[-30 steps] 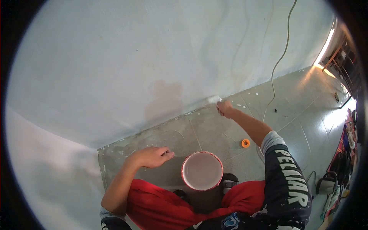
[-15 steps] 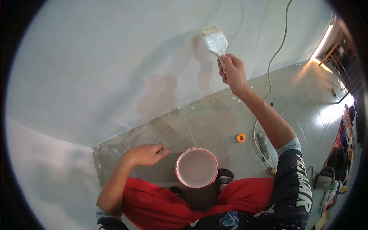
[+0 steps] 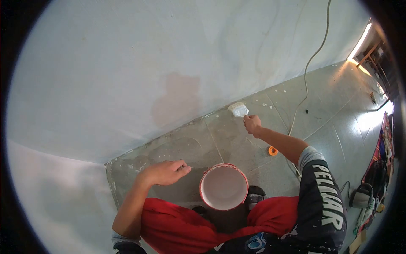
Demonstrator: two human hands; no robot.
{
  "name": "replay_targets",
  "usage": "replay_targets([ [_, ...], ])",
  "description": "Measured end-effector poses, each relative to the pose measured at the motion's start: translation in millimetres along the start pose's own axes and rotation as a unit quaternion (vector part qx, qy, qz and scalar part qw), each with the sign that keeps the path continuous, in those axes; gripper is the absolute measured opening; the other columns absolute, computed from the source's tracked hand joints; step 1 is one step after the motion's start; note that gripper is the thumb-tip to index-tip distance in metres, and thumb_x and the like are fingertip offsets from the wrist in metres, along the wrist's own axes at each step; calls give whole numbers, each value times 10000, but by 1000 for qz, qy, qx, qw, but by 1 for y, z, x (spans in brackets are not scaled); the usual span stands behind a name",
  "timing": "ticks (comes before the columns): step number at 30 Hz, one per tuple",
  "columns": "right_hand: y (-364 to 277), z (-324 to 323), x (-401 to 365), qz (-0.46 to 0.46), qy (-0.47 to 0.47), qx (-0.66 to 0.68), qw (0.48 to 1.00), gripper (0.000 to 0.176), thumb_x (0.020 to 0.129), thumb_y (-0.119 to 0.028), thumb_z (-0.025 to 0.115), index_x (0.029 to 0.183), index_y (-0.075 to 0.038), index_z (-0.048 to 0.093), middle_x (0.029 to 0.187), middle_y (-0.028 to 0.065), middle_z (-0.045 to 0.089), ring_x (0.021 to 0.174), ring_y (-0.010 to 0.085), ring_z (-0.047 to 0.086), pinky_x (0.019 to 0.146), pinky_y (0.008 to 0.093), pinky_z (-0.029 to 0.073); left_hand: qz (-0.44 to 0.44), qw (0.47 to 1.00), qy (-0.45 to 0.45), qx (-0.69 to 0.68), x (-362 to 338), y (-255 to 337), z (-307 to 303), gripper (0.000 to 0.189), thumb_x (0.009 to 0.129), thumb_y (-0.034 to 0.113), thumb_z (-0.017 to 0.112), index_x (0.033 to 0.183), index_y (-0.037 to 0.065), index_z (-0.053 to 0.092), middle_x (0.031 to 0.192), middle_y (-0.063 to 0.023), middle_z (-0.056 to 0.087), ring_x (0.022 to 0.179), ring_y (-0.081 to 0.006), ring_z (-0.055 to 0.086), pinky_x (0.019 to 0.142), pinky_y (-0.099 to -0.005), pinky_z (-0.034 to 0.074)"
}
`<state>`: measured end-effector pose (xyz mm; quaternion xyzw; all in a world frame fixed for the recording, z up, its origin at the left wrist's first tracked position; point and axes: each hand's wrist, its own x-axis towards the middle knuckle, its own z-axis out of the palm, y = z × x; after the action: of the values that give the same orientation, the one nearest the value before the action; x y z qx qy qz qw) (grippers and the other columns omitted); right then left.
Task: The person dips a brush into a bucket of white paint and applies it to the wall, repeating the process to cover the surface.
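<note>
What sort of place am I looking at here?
Probably an indoor room being painted: the right hand holds a paintbrush near the foot of a pale wall, a red-rimmed bucket holds pale liquid, and white spots mark the tiled floor.

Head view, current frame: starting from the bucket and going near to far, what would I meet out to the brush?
Red-rimmed bucket → orange ring → right hand → paintbrush. The left hand is left out, being about level with the bucket.
</note>
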<state>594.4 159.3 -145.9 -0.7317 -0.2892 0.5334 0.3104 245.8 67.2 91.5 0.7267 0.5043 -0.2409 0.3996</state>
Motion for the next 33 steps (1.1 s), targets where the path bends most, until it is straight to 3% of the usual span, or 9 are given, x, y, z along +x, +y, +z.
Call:
replay_targets([
  [5, 6, 15, 32, 24, -4, 8, 1000, 292, 938, -266, 547, 742, -49, 558, 644, 31, 527, 495, 141, 467, 415, 318, 343, 27, 1000, -1, -16, 17, -19, 4, 580, 1012, 561, 384, 1215, 57, 584, 1181, -208, 658, 1104, -390, 609, 932, -436, 474],
  [13, -22, 31, 51, 51, -9, 76, 996, 271, 926, -215, 543, 713, -48, 532, 653, 42, 523, 488, 143, 447, 400, 311, 305, 19, 1000, -17, -5, 27, -24, -2, 490, 1028, 523, 385, 1245, 128, 575, 1134, -171, 670, 1054, -365, 622, 893, -430, 480],
  [16, -39, 21, 39, 10, 1, 43, 999, 281, 928, -221, 546, 701, -57, 517, 639, 26, 497, 478, 127, 432, 394, 295, 284, 29, 999, -15, -6, 30, -26, -1, 497, 1026, 529, 382, 1244, 126, 575, 1128, -180, 667, 1056, -368, 622, 893, -438, 478],
  [22, -58, -16, -14, -86, -41, 125, 988, 202, 939, -234, 556, 823, -69, 547, 684, 5, 519, 516, 100, 464, 413, 266, 330, 50, 999, -17, -12, 35, -22, 0, 504, 1028, 523, 388, 1237, 106, 579, 1152, -175, 664, 1072, -363, 619, 909, -426, 479],
  [25, -39, -27, -19, -156, -58, 85, 982, 207, 954, -234, 548, 895, -36, 540, 727, 46, 566, 567, 140, 510, 473, 317, 404, 30, 999, -41, -18, 33, -21, -1, 503, 1029, 514, 391, 1240, 97, 578, 1177, -161, 662, 1092, -355, 615, 924, -414, 479],
  [27, -24, -28, -16, -267, 15, -144, 953, 217, 963, -223, 543, 1022, -18, 502, 771, 115, 592, 676, 212, 569, 617, 377, 472, 42, 998, -31, -22, 31, -27, 4, 501, 1030, 511, 391, 1245, 98, 577, 1184, -157, 661, 1100, -352, 613, 930, -411, 479],
  [28, -21, -26, -18, -269, 14, -144, 952, 217, 963, -223, 543, 1022, -18, 502, 771, 115, 592, 676, 212, 569, 617, 377, 472, 57, 998, -20, -23, 31, -29, 5, 500, 1030, 509, 391, 1250, 99, 575, 1192, -152, 660, 1108, -350, 611, 935, -407, 478],
  [30, -17, -22, -21, -218, 10, -198, 956, 246, 954, -191, 541, 1114, -22, 462, 843, 200, 614, 812, 331, 616, 774, 448, 479, 58, 998, -10, -28, 27, -27, 5, 519, 1027, 515, 391, 1228, 76, 581, 1169, -180, 665, 1096, -371, 614, 935, -423, 475],
  [33, -12, -13, -13, -256, -5, -291, 922, 258, 939, -133, 512, 1167, -37, 438, 914, 257, 626, 903, 424, 625, 841, 508, 468, 51, 998, -1, -33, 21, -18, 1, 543, 1023, 524, 392, 1206, 52, 587, 1146, -210, 669, 1089, -392, 614, 939, -439, 470],
])
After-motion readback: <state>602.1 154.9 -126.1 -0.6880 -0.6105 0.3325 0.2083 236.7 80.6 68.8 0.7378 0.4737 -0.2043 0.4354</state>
